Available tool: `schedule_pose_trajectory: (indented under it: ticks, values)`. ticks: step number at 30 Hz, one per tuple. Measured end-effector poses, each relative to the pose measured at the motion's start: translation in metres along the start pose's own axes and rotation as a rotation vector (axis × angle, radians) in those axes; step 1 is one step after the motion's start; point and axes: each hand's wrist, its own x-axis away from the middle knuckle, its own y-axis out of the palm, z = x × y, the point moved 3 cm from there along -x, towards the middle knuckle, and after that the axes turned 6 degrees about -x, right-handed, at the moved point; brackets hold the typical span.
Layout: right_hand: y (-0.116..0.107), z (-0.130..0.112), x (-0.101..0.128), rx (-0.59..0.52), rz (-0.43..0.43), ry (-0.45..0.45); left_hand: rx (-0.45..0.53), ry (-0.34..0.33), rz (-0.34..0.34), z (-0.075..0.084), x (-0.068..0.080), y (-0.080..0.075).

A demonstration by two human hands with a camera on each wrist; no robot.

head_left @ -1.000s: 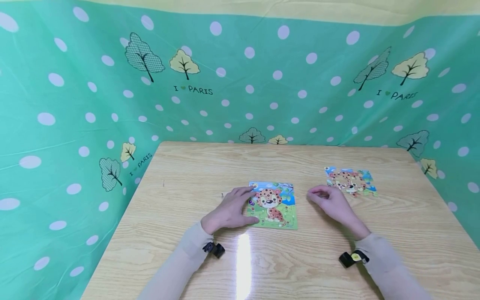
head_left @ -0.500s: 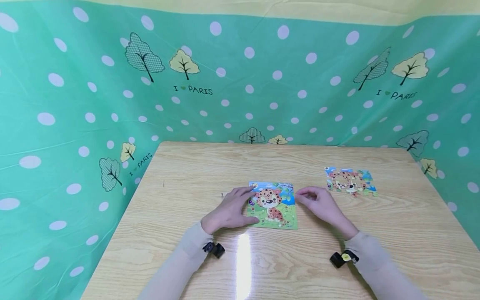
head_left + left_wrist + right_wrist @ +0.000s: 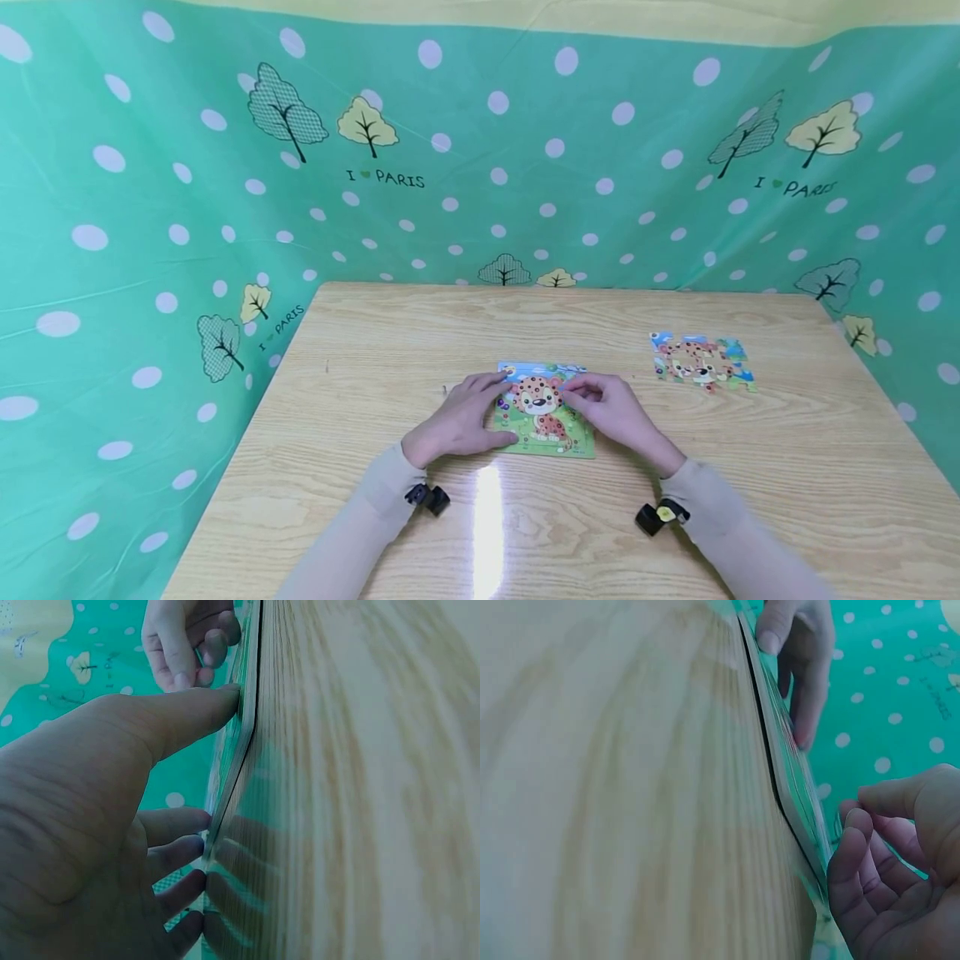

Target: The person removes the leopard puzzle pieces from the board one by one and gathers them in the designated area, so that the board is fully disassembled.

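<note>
A square picture puzzle board showing a spotted leopard cub lies flat on the wooden table. Across its left side rests my left hand, thumb on the lower part and fingers reaching toward the top corner. The left wrist view shows that thumb laid on the board's edge, the other fingers nearly straight. My right hand is over the board's upper right part, thumb and forefinger pinched together. In the right wrist view a thin puzzle piece shows edge-on at those fingertips, mostly hidden.
Several puzzle pieces with leopard and sky parts lie grouped on the table, back and right of the board. A green dotted cloth hangs behind and along the sides. Each wrist carries a small black camera.
My right hand has moved left, from beside the loose pieces to over the board's right side, fingertips still pinched. The left hand and the board have stayed put.
</note>
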Motion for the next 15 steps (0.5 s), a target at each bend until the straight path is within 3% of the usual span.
schedule_pose_trajectory:
  ticks: [15]
  values:
    - [0.039, -0.018, -0.008, 0.005, -0.080, -0.069, -0.012, -0.011, 0.005, 0.000, -0.001, 0.000]
